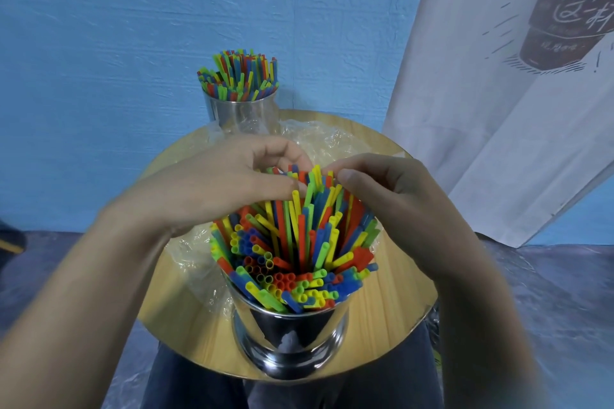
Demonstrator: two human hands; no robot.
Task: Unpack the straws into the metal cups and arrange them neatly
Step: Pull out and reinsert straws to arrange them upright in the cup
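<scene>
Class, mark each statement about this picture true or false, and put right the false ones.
1. A near cup and a far cup, both metal, stand on the round table. True.
2. The left hand and right hand both hold straws in the near cup. True.
3. The far cup is empty. False: it is full of more straws.
4. Every straw is red. False: they are red, blue, green and yellow.

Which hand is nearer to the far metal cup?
Left. The left hand sits just in front of the far metal cup; the right hand is farther right.
</scene>
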